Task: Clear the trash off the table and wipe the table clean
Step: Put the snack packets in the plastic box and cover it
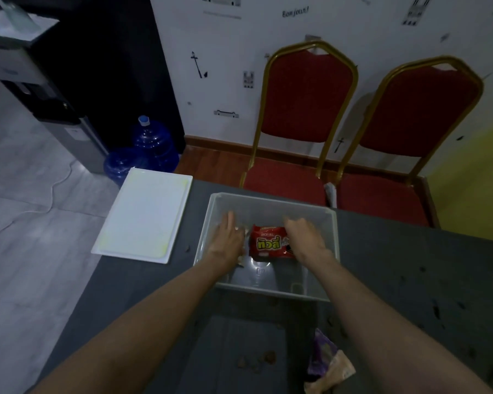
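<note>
Inside the 12 o'clock bin [273, 201], dumping trash: my left hand [227, 237] fingers flat, right hand [303, 237] fingers curled on red packet [268, 243].

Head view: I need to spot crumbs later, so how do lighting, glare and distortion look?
Head view: dim, so crumbs barely stand out on the dark table; glare brightens the floor of the clear bin beside the red snack packet; wide-angle distortion bows the chairs; the left hand blurs at its fingertips.
</note>
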Motion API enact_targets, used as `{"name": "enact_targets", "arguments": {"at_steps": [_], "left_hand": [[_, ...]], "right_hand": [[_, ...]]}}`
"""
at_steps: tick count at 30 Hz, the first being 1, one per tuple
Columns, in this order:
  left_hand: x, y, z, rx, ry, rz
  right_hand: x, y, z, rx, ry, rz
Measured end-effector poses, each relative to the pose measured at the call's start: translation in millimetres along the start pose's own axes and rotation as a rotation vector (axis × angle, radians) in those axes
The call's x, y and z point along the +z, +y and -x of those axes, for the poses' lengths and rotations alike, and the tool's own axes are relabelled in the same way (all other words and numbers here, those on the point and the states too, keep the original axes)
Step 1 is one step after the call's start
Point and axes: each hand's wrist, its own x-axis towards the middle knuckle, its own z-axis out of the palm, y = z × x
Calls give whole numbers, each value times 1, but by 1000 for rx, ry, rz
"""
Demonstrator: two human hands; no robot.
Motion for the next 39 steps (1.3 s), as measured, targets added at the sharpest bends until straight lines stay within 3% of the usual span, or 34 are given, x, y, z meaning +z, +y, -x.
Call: {"name": "enact_targets", "arguments": {"at_steps": [3,7,12,17,22,27,30,32,34,39], "left_hand": [[11,-3,5,49,-37,-106],[17,-7,6,84,-114,-6],[18,-3,0,6,-121,166],[16,1,-4,-32,-153,97],[1,2,-2,-62,4,187],[-30,5,13,-187,168,680],[-35,6,16,-393,77,1095],[-38,8,15,-413,28,1287],[-42,11,14,-349,58,1210],[-45,-2,13,151,155,507]], "right_hand": [[10,-15,5,-77,-11,118],[24,-13,10,-60,-172,135],[25,-4,6,-43,-88,187],[21,-7,7,-50,-73,200],[20,1,5,-27,-131,110],[18,10,1,38,-174,-84],[17,10,1,51,-175,-120],[17,11,2,45,-176,-123],[17,11,2,47,-177,-128],[16,10,3,55,-187,-133]]}}
